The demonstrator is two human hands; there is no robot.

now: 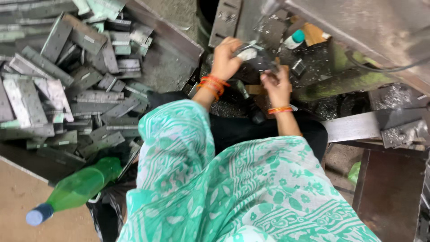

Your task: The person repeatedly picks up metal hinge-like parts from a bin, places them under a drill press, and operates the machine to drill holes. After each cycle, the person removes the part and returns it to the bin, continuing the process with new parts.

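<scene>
Both hands at a metal hinge.
The left hand [226,57] grips the hinge [247,50]; the right hand [277,85] pinches beside it, its hold unclear. Hinge pile [67,85] lies left.

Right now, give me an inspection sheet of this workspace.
Surface: dark machine bed, strewn with metal chips.
Job's things: small metal piece held at the machine.
Clutter: pile of flat metal hinges in a tray; green plastic bottle; small white bottle with teal cap.
Grips: left hand on the piece; right hand beside it, hold unclear.
Cables: dark cable at right.
Surroundings: tan floor.
</scene>
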